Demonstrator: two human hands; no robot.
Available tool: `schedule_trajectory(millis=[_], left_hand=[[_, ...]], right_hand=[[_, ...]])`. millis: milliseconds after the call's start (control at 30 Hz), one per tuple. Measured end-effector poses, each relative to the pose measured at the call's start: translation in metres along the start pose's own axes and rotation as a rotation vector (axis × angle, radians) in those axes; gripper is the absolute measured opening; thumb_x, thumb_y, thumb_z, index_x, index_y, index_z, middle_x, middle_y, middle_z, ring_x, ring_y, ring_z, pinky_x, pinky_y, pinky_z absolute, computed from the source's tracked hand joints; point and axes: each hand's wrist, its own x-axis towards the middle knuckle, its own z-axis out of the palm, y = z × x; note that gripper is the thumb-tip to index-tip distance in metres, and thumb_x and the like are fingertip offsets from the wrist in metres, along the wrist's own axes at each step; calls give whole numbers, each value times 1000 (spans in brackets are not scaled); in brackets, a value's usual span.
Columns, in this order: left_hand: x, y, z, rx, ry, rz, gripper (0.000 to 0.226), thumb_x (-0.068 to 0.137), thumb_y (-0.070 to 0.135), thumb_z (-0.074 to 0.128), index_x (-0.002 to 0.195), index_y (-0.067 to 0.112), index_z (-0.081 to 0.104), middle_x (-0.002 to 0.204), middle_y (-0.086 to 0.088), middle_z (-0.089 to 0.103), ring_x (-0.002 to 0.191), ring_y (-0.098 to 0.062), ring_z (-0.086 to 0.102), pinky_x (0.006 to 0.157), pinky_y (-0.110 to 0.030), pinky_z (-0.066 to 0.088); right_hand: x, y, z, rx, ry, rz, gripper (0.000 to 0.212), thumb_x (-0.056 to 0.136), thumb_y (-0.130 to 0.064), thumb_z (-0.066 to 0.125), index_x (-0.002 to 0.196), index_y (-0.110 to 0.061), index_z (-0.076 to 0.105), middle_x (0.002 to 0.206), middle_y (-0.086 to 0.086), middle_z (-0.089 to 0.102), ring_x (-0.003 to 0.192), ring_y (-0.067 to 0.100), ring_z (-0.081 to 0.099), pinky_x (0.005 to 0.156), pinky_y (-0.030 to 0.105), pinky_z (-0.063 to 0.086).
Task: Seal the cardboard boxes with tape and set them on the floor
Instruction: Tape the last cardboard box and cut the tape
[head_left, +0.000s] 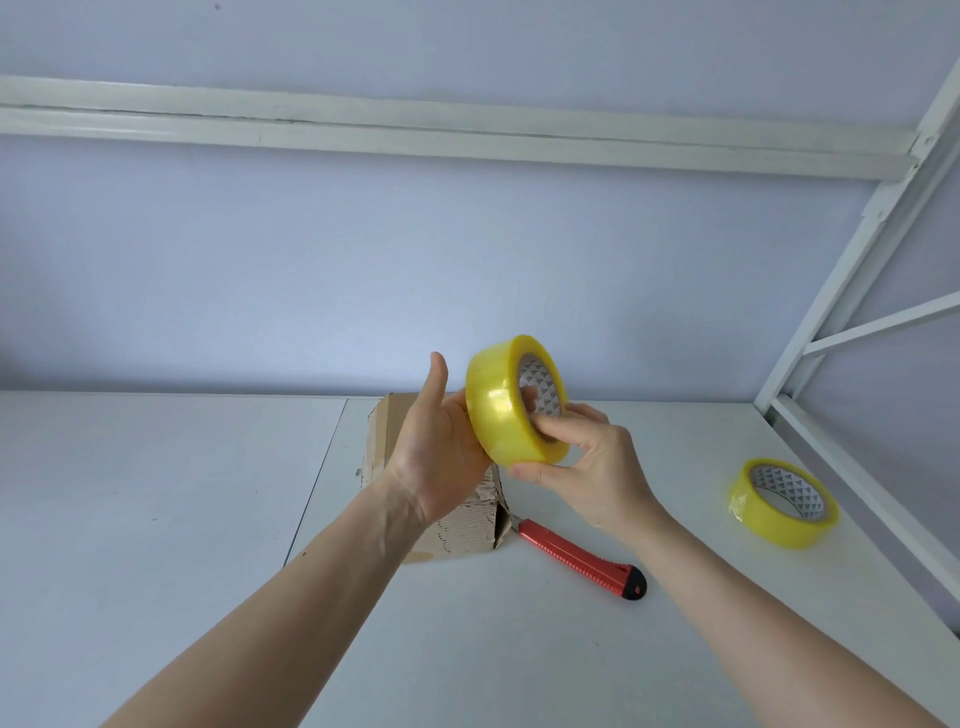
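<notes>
Tape roll (511, 402) held up in the air above the table (156, 519), between both hands, roughly over the near end of the cardboard box (470, 525). Right hand (587, 467) grips it — fingers hooked through the core, thumb under the outer face. Left hand (441, 441) is against the roll's outer face, palm toward it, thumb straight up; fingers are behind the roll, so whether they curl on it I cannot tell.

Box stands on the table, mostly hidden behind the left forearm. Its near edge looks ragged, corrugation showing, and one end flap appears to gape. No tape across it that I can make out. Only this one box is in view.

Red utility knife (579, 558) lies on the table just right of the box, blade end toward it. Second tape roll (784, 501) lies flat further right, well apart, near a white shelf frame (831, 322).

Judgement: early stage. Probably hunting for the loose tape end — nothing pulled free yet. Sealing, cutting and moving the box to the floor are all left to do.
</notes>
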Motion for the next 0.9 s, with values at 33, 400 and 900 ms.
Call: schedule_trajectory(millis=[33,400,900], left_hand=[[1,1,-3,23,13,9,87,97,71,24,121,-2,66,114,-19,71,105,-30,69,96,-42,49],[1,5,-21,191,226,173,34,73,24,78,102,8,69,91,-8,67,87,-19,67,74,-34,56],[2,-4,-32,-306,9,49,29,88,28,61,93,7,82,108,-12,73,117,-29,62,92,-48,52]], right_hand=[[1,1,1,-150,33,-97,40,61,-19,94,98,-25,79,85,-17,73,91,-10,54,100,21,37],[9,-1,-3,-705,122,-657,50,76,5,77,122,-10,65,113,1,68,109,22,61,111,36,33],[14,-41,0,457,130,229,58,78,-58,62,129,-37,42,116,-2,68,110,9,64,98,29,48]])
